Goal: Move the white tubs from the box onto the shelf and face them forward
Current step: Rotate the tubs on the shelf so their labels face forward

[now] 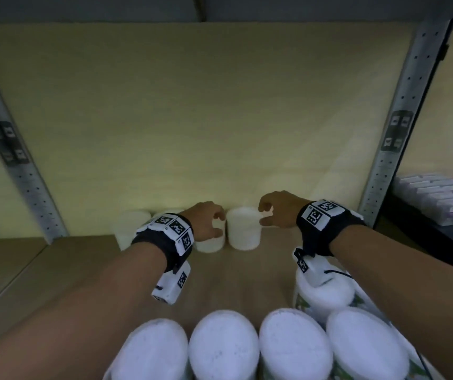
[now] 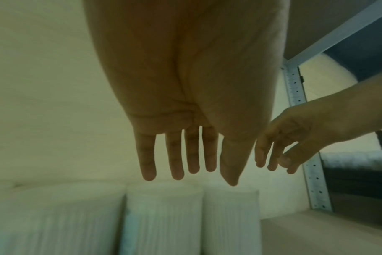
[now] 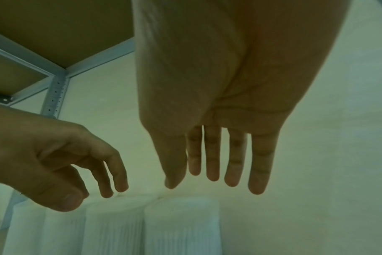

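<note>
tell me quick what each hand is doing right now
Left hand: open, fingers straight, holding nothing.
Right hand: open, fingers straight, holding nothing.

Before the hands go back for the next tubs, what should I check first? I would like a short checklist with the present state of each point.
1. Left hand free: ok, fingers straight, holding nothing.
2. Right hand free: ok, fingers straight, above the tubs.
3. Back row of tubs upright on the shelf: ok, they stand side by side against the back wall.
4. Labels face forward: cannot tell, the sides look plain white and blurred.
5. Room to the right of the row: ok, bare shelf board shows there.
6. Tubs in front within reach: ok, several stand below the forearms, tops up.
</note>
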### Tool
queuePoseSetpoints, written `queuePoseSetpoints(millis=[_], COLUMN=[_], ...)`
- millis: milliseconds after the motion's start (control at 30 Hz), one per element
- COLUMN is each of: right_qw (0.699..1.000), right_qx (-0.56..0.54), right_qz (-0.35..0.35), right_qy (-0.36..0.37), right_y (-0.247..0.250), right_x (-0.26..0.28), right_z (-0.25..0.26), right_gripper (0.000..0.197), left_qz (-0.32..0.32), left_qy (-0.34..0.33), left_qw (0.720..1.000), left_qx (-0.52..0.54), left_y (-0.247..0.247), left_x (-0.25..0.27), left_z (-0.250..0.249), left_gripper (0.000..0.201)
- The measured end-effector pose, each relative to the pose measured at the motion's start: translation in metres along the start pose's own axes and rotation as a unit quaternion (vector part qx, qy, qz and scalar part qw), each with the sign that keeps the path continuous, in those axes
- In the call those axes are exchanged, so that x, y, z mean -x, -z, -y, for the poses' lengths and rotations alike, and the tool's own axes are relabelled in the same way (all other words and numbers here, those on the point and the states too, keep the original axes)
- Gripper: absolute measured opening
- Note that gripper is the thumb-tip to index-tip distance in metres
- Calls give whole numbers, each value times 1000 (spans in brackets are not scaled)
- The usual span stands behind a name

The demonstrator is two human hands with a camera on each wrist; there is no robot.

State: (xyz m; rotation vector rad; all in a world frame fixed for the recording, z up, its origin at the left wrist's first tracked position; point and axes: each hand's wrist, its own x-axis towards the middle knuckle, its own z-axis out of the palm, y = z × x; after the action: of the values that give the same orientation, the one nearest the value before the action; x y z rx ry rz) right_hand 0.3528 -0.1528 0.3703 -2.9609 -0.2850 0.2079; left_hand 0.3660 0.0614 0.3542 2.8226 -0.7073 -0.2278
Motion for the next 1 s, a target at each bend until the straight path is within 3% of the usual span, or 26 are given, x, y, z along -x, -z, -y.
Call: queuePoseSetpoints(millis=[200,400,1000], right_qw=[1000,994,989], right_qx=[20,86,134], right_qz=[10,55,55], right_qy=[-10,-32,-27], right_y=[-12,-17,-17], right_x=[-43,-68,-74], right_z=[12,18,29], right_gripper=[42,59,51], left_qz=[-2,3,-12], left_qy=[16,7,-6], left_qw=[1000,1000,1000], left_qx=[-6,6,10], left_y=[-6,-8,-10], left_x=[-18,-32,-39], left_z=[39,53,57], left_gripper=[44,47,46])
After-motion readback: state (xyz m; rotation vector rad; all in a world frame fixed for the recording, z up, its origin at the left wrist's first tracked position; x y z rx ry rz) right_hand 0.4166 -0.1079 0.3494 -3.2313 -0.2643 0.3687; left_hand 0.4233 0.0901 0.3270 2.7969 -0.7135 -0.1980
